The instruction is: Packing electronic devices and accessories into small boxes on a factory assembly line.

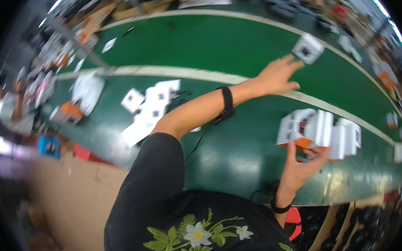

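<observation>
A pale rail (177,71) crosses the green work surface, with the belt (193,36) on its far side and the bench (236,160) on its near side. Past the rail's left end is a co-worker (13,107), blurred. Near that end, on the bench, lie a white bag (87,92) and an orange-and-white carton (66,114). Farther right, white sheets (153,106) spread on the near side of the rail, while a card (108,45) lies beyond it. Well beyond the rail, heaped goods (281,5) line the room. Well to its near side, at lower right, are a red stool (293,223) and black round things (364,228), blurred.

The left hand (279,75) is stretched over the rail, fingers spread apart. A white box (308,49) sits beyond the rail, right at those fingertips; contact is unclear. The right hand (303,167) is on the rail's near side, its thumb and fingers against the orange lower edges of stacked boxes (322,127); I cannot tell whether it clamps them. These boxes stand between that hand and the rail.
</observation>
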The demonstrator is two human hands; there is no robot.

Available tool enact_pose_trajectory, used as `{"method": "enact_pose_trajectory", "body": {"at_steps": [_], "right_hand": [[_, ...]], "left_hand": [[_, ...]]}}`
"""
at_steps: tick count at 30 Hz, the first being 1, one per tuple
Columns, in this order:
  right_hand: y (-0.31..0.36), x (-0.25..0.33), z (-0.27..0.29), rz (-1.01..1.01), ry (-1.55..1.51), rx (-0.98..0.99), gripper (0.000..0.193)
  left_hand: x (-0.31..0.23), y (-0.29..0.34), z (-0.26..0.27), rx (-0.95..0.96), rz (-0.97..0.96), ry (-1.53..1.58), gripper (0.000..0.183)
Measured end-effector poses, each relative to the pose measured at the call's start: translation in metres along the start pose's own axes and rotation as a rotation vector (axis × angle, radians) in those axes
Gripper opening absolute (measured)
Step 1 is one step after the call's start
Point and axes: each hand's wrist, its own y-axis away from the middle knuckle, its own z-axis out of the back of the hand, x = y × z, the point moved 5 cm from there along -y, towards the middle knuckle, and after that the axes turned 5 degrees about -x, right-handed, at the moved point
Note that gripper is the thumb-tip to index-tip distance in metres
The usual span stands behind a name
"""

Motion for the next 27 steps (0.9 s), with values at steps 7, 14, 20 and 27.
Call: {"method": "enact_pose_trajectory", "body": {"at_steps": [7, 14, 20, 27], "right_hand": [[0.030, 0.034, -0.019, 0.147, 0.106, 0.116, 0.093], [0.044, 0.030, -0.041, 0.444, 0.392, 0.065, 0.076], [0.036, 0.029, -0.055, 0.355, 0.109, 0.067, 0.040], [0.008, 0.042, -0.093, 0.524, -0.319, 0.441, 0.023]], "left_hand": [[-0.004, 0.274, 0.173, 0.188, 0.391, -0.271, 0.058], [-0.005, 0.330, 0.171, 0.068, 0.410, -0.532, 0.080], [0.015, 0.347, 0.189, 0.104, 0.820, -0.390, 0.073], [-0.011, 0.353, 0.186, -0.108, 0.562, -0.568, 0.047]]}}
